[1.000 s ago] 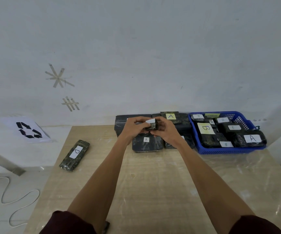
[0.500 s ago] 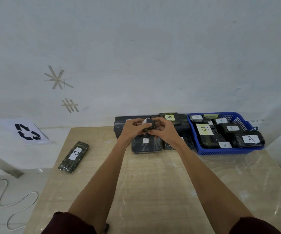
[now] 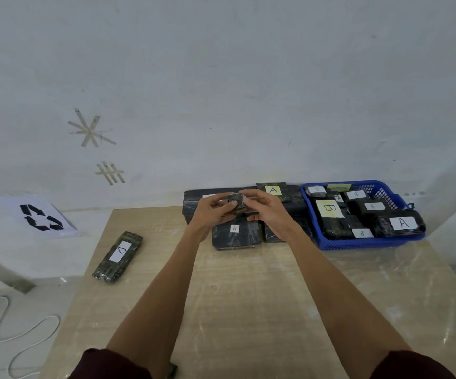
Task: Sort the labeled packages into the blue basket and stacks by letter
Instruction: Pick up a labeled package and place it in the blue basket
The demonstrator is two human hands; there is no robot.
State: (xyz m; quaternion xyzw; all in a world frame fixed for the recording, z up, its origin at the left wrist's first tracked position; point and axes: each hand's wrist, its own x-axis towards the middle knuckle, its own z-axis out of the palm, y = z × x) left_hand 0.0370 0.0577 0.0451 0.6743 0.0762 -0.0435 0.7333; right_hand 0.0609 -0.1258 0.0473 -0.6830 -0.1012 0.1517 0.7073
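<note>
Far to the left of the blue basket (image 3: 369,245), a long package marked D (image 3: 117,257) lies alone on the desk (image 3: 248,310), probably the start of that letter's stack. Closer to the basket's left side, the left hand (image 3: 212,213) curls its fingers round a small dark package (image 3: 236,204). It is held above the A-marked packages (image 3: 235,234) just left of the basket, and the right hand (image 3: 268,214) pinches its other side. No label on it faces the camera, so the two-handed hold looks meant for turning it to find the letter. The basket itself holds mixed A and B packages.
</note>
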